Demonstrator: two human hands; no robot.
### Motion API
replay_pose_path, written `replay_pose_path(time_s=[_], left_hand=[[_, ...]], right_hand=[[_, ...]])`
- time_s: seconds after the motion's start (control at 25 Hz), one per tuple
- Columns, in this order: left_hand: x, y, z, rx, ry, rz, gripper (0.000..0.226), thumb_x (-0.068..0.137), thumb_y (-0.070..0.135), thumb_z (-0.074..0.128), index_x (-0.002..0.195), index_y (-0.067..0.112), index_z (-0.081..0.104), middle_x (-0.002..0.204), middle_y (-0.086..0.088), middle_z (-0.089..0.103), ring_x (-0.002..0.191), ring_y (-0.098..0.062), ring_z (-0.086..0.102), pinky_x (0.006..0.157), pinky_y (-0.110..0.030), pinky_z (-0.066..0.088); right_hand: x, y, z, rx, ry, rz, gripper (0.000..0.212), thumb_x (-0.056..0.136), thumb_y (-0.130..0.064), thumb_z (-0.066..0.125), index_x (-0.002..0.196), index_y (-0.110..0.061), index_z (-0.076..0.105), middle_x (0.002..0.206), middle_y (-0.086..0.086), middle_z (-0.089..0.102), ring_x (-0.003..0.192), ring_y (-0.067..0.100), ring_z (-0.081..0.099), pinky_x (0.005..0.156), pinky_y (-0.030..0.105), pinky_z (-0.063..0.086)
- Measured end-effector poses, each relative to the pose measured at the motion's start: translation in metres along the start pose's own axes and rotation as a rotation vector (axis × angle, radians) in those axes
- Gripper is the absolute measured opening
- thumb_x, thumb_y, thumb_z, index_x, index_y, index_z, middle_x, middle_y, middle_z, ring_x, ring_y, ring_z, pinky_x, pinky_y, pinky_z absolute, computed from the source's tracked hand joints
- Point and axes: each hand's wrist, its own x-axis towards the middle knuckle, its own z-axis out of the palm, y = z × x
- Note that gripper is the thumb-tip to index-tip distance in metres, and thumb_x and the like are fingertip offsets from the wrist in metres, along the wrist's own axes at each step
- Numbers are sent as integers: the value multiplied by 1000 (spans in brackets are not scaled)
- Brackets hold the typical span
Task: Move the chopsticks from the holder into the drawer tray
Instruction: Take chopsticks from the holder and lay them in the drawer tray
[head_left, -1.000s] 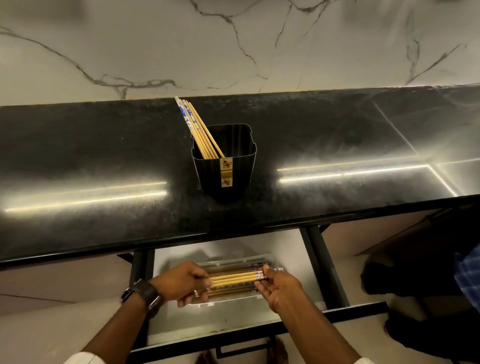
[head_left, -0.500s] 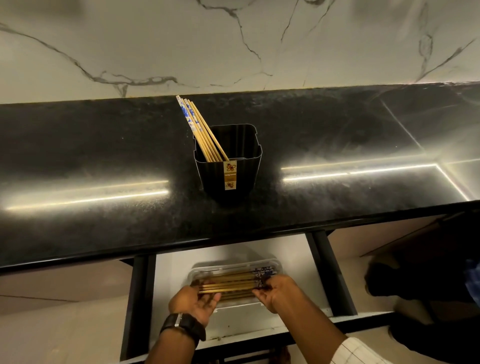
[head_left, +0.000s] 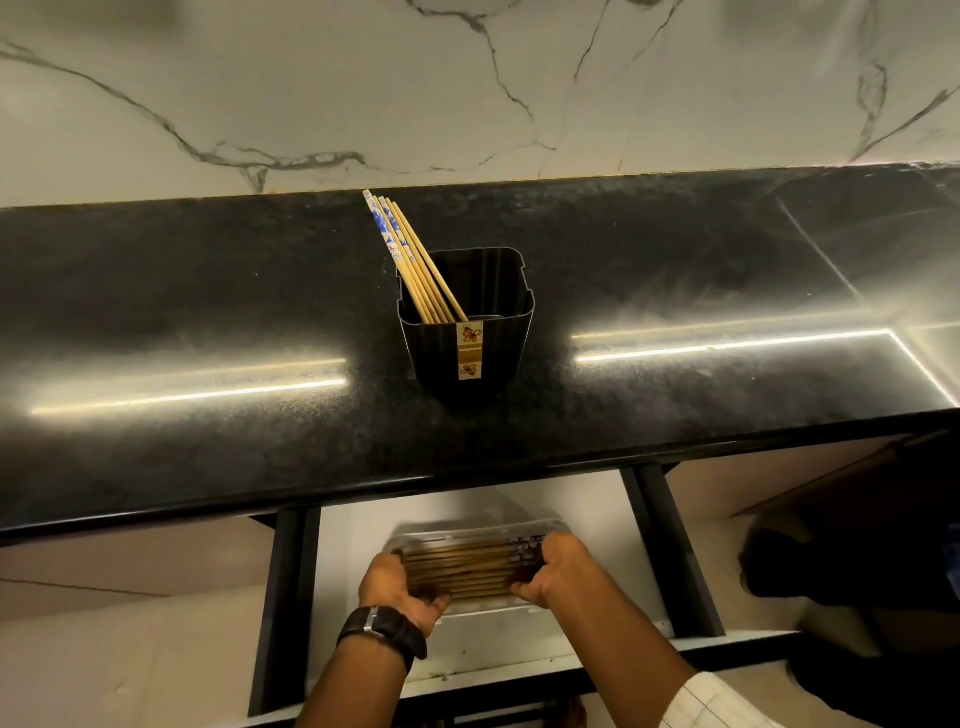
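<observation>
A black holder (head_left: 498, 343) stands on the dark counter with several wooden chopsticks (head_left: 410, 260) leaning to its left, their tops patterned blue and white. Below, in the open drawer (head_left: 358, 525), a clear plastic tray (head_left: 483, 616) holds a flat row of chopsticks (head_left: 462, 569). My left hand (head_left: 400, 587), with a watch on the wrist, cups their left ends. My right hand (head_left: 558, 566) curls over their patterned right ends. Both hands are low in the tray.
The black counter (head_left: 208, 332) overhangs the back of the drawer, close above the tray. Black drawer rails (head_left: 283, 597) run along both sides. A marble wall rises behind the counter. Dark shapes lie on the floor at the lower right.
Both hands have lowered the bundle of chopsticks into the tray, where it now lies spread flat. The hands have moved to its two ends. The holder is unchanged.
</observation>
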Motion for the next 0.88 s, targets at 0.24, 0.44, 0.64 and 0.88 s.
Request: replay_pose_path(time_s=[0.24, 0.44, 0.64, 0.88], left_hand=[[-18, -12, 5, 127, -80, 81, 25, 101, 20, 52, 82, 7, 60, 76, -13, 60, 73, -28, 61, 69, -41, 55], [-55, -13, 20, 176, -299, 211, 40, 96, 27, 56, 57, 19, 51, 51, -1, 45, 48, -16, 45, 50, -29, 41], [-107, -1, 43, 56, -657, 409, 36, 96, 29, 59, 62, 16, 62, 62, -4, 56, 56, -17, 58, 56, -30, 51], [-142, 38, 75, -80, -850, 676, 44, 105, 34, 44, 118, 1, 69, 117, -23, 73, 109, -32, 72, 97, -41, 56]], right_hand=[[-24, 4, -3, 115, -125, 42, 27, 106, -19, 40, 121, 0, 51, 114, 26, 58, 125, 40, 53, 108, 50, 41], [-71, 1, 6, 277, -289, -93, 34, 103, -28, 49, 84, -2, 60, 82, 19, 62, 84, 34, 64, 81, 44, 55], [-131, -18, 28, 330, -460, -286, 29, 99, -22, 56, 76, -7, 61, 74, 13, 64, 74, 28, 67, 67, 35, 54], [-173, -56, 67, 59, -664, -788, 19, 96, -18, 61, 94, -4, 74, 85, 13, 77, 79, 22, 74, 73, 30, 60]])
